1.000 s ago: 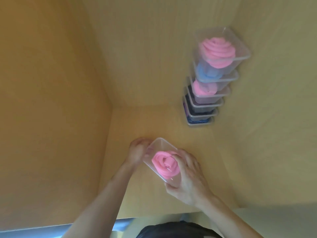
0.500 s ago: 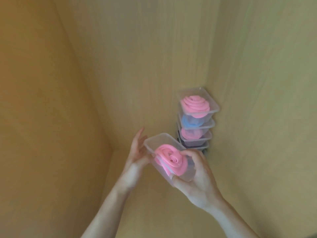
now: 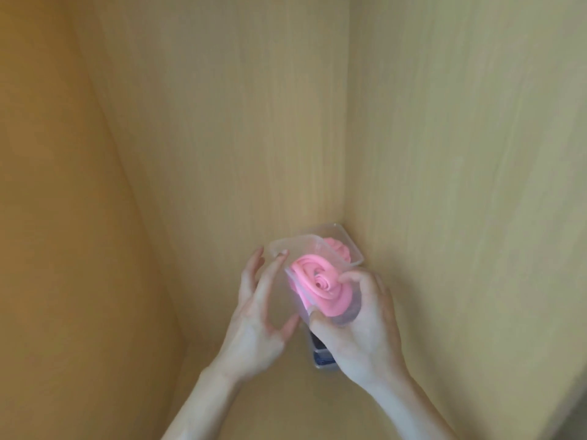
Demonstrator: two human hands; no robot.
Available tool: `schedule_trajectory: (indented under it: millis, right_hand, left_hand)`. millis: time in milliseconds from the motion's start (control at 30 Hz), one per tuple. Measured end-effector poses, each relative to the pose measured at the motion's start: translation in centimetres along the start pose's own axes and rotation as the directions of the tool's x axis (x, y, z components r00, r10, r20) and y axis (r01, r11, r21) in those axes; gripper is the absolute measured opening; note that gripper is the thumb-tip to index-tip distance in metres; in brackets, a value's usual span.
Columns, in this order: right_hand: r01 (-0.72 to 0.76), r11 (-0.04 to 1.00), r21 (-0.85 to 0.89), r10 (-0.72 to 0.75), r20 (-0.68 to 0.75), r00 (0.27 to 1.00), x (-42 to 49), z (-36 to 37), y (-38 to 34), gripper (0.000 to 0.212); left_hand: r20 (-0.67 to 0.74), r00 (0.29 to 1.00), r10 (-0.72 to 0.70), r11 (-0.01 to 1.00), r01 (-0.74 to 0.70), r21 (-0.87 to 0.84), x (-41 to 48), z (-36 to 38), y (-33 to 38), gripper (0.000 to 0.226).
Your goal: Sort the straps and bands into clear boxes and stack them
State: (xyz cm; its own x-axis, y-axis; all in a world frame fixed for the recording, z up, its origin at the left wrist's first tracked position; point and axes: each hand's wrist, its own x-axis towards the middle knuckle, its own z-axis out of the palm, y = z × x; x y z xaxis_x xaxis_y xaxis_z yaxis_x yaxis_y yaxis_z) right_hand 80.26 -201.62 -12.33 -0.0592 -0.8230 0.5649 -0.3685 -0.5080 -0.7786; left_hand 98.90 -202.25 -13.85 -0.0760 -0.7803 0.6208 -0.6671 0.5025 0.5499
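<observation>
I look down into a pale wooden shelf (image 3: pixel 279 404), closed in by matching wooden walls (image 3: pixel 238 122) at left, back and right. On its floor, in the back right corner, stands a stack of clear boxes (image 3: pixel 320 354); the lowest box holds something dark blue.

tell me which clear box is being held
The tilted front box, gripped by the right hand, with the left hand against its side. The other pink-filled box sits behind it atop the corner stack.
</observation>
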Motion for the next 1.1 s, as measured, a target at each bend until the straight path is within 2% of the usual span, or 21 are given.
schedule_trajectory:
  millis: [167, 333, 467, 567, 667, 767, 867, 967, 1033, 1100]
  right_hand:
    - [0.055, 0.973, -0.224, -0.08, -0.106, 0.991, 2.8, -0.1, -1.6, 0.056]
    - [-0.038, 0.881, -0.472, 0.0, -0.079, 0.997, 8.6, 1.8, -2.1, 0.074]
    - [-0.127, 0.789, -0.601, 0.098, -0.08, 0.992, 11.9, 3.9, -0.8, 0.093]
    - [-0.106, 0.699, -0.707, 0.079, -0.071, 0.994, 12.1, 4.8, 1.4, 0.087]
    - [-0.042, 0.663, -0.747, -0.015, -0.069, 0.998, 11.8, 5.0, 3.4, 0.067]
    - [-0.023, 0.625, -0.781, -0.03, -0.053, 0.998, 11.6, 5.0, 4.4, 0.066]
    - [-0.019, 0.586, -0.81, 0.017, -0.011, 1.0, 11.4, 5.0, 4.8, 0.072]
    - [-0.007, 0.588, -0.809, 0.062, 0.036, 0.997, 11.7, 4.4, 4.9, 0.078]
    - [0.021, 0.627, -0.779, 0.05, 0.067, 0.996, 11.8, 3.8, 4.4, 0.081]
    - [0.034, 0.666, -0.745, 0.046, 0.087, 0.995, 11.8, 2.9, 4.5, 0.086]
  left_hand:
    - [0.005, 1.0, 0.026, 0.999, -0.026, 0.037, 4.0, 0.0, 0.4, 0.083]
    - [0.049, 0.999, 0.003, 0.994, -0.008, 0.112, 10.3, 0.9, -1.3, 0.086]
    - [0.165, 0.985, -0.042, 0.966, -0.003, 0.259, 14.4, 1.8, -3.5, 0.086]
    - [0.273, 0.961, -0.035, 0.953, -0.05, 0.297, 16.1, 2.8, -5.4, 0.09]
    - [0.287, 0.958, 0.03, 0.992, -0.064, 0.11, 17.1, 3.5, -5.9, 0.087]
    - [0.343, 0.939, -0.016, 0.987, 0.071, -0.147, 16.4, 4.3, -6.3, 0.085]
    - [0.442, 0.89, -0.114, 0.959, 0.215, -0.186, 15.3, 5.4, -7.9, 0.102]
    - [0.501, 0.847, -0.179, 0.904, 0.343, -0.256, 14.9, 5.8, -7.8, 0.107]
    - [0.477, 0.862, -0.17, 0.871, 0.358, -0.336, 14.9, 6.0, -7.5, 0.108]
    - [0.435, 0.893, -0.113, 0.853, 0.312, -0.418, 14.4, 6.0, -7.1, 0.101]
